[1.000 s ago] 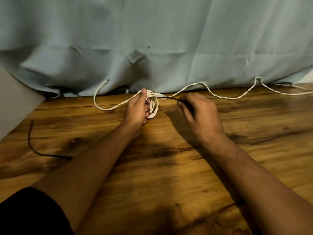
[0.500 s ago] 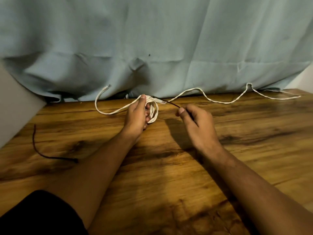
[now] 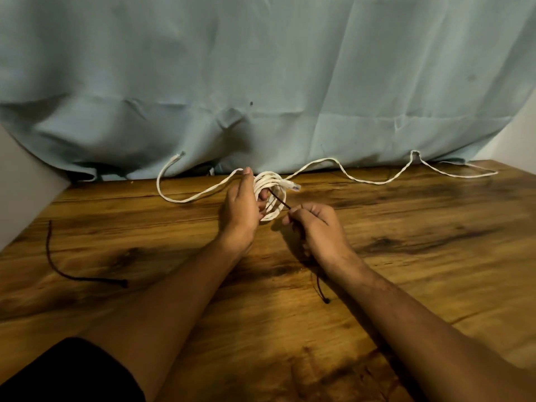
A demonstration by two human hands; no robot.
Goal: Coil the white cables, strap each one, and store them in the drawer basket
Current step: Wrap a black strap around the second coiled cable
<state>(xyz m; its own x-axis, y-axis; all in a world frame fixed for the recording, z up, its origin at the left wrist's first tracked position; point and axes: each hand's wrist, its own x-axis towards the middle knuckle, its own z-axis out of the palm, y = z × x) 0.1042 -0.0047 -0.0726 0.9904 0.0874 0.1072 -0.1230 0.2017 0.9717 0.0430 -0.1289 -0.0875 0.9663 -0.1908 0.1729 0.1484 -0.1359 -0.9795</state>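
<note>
My left hand [image 3: 242, 211] wraps its fingers around the coiled white cable [image 3: 271, 195], holding it just above the wooden table [image 3: 406, 271] near its far edge. My right hand [image 3: 317, 232], just right of the coil, pinches a thin dark strap [image 3: 279, 200] between thumb and forefinger; the strap runs up into the coil. Loose cable trails left and right along the pale blue cloth [image 3: 261, 68]. A second dark strap [image 3: 66, 269] lies on the table at the left.
</note>
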